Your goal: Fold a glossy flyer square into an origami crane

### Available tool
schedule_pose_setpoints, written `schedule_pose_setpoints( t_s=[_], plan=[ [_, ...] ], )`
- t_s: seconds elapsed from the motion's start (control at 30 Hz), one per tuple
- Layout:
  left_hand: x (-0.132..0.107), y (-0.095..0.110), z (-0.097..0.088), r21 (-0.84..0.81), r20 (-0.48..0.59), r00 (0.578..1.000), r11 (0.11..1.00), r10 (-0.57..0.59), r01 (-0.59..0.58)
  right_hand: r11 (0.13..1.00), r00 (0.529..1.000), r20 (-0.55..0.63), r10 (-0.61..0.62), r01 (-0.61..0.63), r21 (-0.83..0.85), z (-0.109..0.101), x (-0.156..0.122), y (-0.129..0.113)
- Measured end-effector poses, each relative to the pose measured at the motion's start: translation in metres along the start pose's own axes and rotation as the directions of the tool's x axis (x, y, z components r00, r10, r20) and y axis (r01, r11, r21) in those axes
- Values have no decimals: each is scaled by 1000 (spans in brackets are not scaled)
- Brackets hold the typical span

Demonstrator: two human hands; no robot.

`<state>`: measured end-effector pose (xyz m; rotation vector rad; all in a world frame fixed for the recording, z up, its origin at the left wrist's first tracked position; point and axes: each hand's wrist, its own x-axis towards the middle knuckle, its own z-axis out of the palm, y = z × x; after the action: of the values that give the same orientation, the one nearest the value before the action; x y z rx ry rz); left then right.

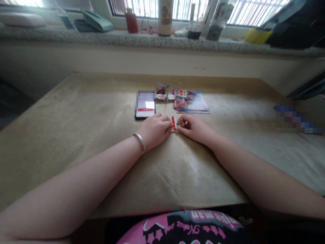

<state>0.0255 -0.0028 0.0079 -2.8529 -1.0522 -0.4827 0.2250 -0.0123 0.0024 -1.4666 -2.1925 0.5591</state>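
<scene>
A small folded piece of red and white paper (174, 124) lies at the table's middle, between my two hands. My left hand (157, 129), with a silver bangle at the wrist, has its fingers bent together on the paper's left side. On the other side, my right hand (193, 127) pinches the right edge between thumb and forefinger. Just beyond the left hand is a phone (145, 108) with its screen lit. A folded paper piece (165, 97) in white and red and a small dark spiky figure (162, 88) are farther back, left of a stack of colourful printed sheets (194, 101).
A tan cover (63, 135) spreads over the table. Behind it, the stone windowsill (142, 38) carries a red bottle (131, 22), a tall cylinder (165, 18), jars and a grey-green case (98, 22). A blurred blue item (297, 118) is at the right.
</scene>
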Motion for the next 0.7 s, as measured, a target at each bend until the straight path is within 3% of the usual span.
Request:
schedule_pose_setpoints(
  t_s=[0.2, 0.37, 0.53, 0.7],
  plan=[
    [0, -5, 2, -22, -20, 999, 999, 25, -26, 990, 997, -80, -17, 6, -140, -4, -6, -6],
    [-2, -5, -1, 3, -42, 998, 998, 55, -55, 975, 989, -36, -144, 136, -175, -6, -5, -2],
    [-3, -4, -2, 55, -70, 995, 996, 70, -67, 934, 953, 14, -304, 301, -192, -9, -2, 10],
    [-3, -6, 1, 2, -116, 990, 997, 76, -77, 962, 971, -57, -233, 222, -160, -11, -4, 8]
  ],
)
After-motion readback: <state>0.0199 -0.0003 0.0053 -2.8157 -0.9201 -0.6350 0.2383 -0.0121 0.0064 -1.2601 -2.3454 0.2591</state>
